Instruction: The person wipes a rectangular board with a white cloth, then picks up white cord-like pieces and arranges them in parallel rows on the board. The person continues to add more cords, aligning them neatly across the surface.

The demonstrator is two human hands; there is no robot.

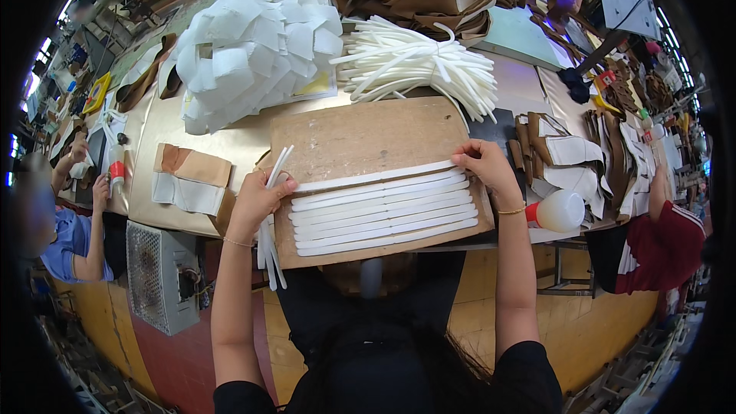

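Left hand [259, 198] is closed around a bunch of white foam strips [270, 245]; the bunch sticks up past the fingers and hangs down below the wrist, off the board edge. Right hand [483, 165] is partly closed, fingertips pinched on the right end of the topmost strip [376, 176], which is stretched between both hands and lies flat on the brown board [360, 134]. Just below that strip, between the hands, a row of laid strips [383, 215] is set side by side, touching, slightly slanted. Beyond the right hand, a big loose bundle of white strips [418, 61] is piled. Beyond the left hand, a heap of white cut pieces [249, 50] is stacked. Just right of the right wrist, a white plastic bottle [556, 211] with red cap is lying.
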